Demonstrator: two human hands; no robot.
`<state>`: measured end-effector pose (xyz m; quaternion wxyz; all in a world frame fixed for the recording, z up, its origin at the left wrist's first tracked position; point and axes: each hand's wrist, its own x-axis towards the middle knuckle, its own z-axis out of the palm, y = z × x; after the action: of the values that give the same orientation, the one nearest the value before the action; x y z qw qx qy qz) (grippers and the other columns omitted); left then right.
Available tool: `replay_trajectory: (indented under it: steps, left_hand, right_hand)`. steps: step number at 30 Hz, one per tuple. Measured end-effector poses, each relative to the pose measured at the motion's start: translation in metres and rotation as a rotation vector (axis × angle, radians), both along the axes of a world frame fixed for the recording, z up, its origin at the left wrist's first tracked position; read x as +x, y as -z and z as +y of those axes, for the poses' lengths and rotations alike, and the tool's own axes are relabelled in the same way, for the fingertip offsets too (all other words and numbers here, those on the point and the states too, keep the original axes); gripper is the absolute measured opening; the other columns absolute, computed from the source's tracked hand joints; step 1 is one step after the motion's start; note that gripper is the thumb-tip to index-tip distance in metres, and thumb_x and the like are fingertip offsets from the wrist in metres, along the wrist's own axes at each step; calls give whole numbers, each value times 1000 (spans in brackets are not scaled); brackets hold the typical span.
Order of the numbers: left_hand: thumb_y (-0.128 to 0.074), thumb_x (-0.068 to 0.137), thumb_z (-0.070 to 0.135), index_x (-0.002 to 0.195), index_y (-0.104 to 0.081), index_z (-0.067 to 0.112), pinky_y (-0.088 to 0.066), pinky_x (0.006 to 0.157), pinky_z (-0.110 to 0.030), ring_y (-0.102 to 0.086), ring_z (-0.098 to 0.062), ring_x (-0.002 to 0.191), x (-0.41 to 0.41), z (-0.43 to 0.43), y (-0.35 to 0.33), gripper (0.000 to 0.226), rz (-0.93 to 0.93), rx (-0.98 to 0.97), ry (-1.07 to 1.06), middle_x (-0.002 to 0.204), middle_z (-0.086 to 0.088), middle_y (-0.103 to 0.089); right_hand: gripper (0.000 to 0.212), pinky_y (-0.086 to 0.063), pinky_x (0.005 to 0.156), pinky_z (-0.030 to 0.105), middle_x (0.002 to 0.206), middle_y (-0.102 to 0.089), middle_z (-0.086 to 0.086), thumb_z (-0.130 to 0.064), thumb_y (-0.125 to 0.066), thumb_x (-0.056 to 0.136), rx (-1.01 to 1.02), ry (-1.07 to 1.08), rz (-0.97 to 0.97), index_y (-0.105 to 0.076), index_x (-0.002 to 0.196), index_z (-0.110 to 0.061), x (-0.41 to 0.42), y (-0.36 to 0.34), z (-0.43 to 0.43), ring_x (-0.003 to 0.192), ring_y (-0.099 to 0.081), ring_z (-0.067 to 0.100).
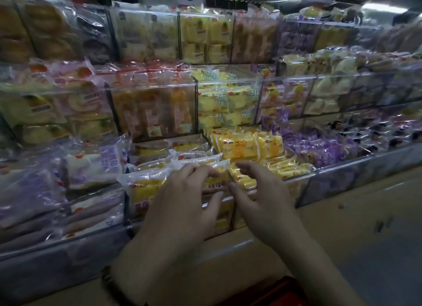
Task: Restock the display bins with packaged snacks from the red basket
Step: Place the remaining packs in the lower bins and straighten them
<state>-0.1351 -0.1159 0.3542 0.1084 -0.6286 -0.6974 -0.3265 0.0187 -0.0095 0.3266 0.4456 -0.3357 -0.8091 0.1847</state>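
Packaged snacks [246, 145] fill most display bins [153, 109]. My left grip [182, 198] pinches a yellow packet [143, 187] over the near middle bin [219, 216]; my right grip [258, 191] hovers relaxed, holding nothing. The red basket [280, 289] hides its contents.

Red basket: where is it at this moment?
Head view: only a red sliver of the red basket shows at the bottom edge, right of centre, between the left forearm and right forearm.

a tiered shelf [365, 168] carries clear bins [196, 109] packed tight with wrapped snacks [246, 145].
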Motion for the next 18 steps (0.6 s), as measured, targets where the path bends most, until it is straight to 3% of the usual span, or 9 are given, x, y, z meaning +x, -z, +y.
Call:
replay_trajectory:
  steps: [3, 6, 13, 16, 18]
  left_hand:
    - [-60, 98, 52, 132, -55, 44, -49, 103, -33, -48, -4, 126, -7, 47, -20, 35, 51, -25, -12, 132, 23, -53]
    - [-55, 100, 53, 130, -56, 42, -50, 100, -35, -52, -5, 124, -12, 83, -46, 31, 48, -88, -22, 129, 20, -55]
    - [-54, 105, 42, 137, -52, 40, -51, 99, -37, -50, -11, 126, 6, 118, -147, 32, -59, -414, -25, 132, 18, -51]
    - [-55, 105, 44, 140, -51, 38, -51, 99, -38, -52, -14, 127, 25, 113, -197, 35, -135, -594, -30, 136, 16, -51]
    - [-56, 105, 46, 138, -53, 37, -51, 100, -40, -53, -16, 127, 31, 111, -229, 35, -187, -665, -52, 136, 12, -53]
  right_hand:
    - [45, -48, 103, 28, 131, -56, -22, -43, -64, 98, -1, -50, -26, -54, 141, -36, -9, -10, 42, 126, -50, -1]
    - [44, -46, 104, 27, 133, -56, -22, -41, -63, 99, -65, -76, -81, -53, 141, -35, -18, -37, 75, 127, -50, -1]
    - [47, -43, 110, 31, 142, -50, -16, -41, -59, 102, -296, -118, -323, -46, 147, -35, 5, -155, 101, 133, -44, 7]
    - [47, -43, 104, 26, 138, -55, -14, -38, -63, 101, -426, -106, -342, -50, 146, -31, 31, -211, 90, 129, -50, 7]
    - [44, -47, 100, 30, 132, -61, -11, -32, -66, 100, -481, -80, -336, -55, 142, -26, 49, -245, 84, 124, -56, 9]
